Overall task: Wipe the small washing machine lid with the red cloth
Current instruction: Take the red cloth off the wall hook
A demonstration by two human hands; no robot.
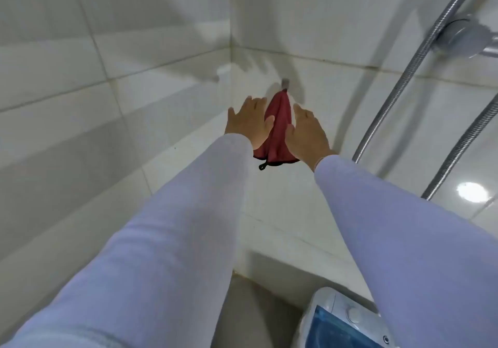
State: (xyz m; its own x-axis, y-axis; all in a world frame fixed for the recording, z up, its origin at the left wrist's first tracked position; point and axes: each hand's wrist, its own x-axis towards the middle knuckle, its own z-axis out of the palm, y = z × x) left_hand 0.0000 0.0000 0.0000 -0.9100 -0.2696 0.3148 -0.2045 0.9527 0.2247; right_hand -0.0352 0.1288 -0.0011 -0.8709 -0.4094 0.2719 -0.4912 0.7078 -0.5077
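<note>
Nearest the camera, low in the frame and well behind both wrists, the small washing machine (347, 320) shows only a white corner and part of its blue translucent lid (334, 326), untouched and partly covered by the right sleeve (404, 253). Two pale sleeves reach up and away from it toward the tiled wall (134, 132).

At the far end of the reach, the left hand (248, 124) and right hand (307, 135) flank the red cloth (277, 132), which hangs from a small wall hook (285, 82) just beyond the fingertips. Both hands are flat and empty, fingers loosely spread. The left palm overlaps the cloth's edge; whether either hand touches it cannot be told.

The likely step is lifting the cloth off the hook. A straight downward tug could snag the fabric or strain the hook; a loose grab could drop the cloth to the floor beside the machine.

Room is open left of the fingers along the bare wall. To the right of the fingers, the metal shower hoses (420, 59) and a chrome fitting (463, 35) stand near enough for a swinging right elbow to catch.
</note>
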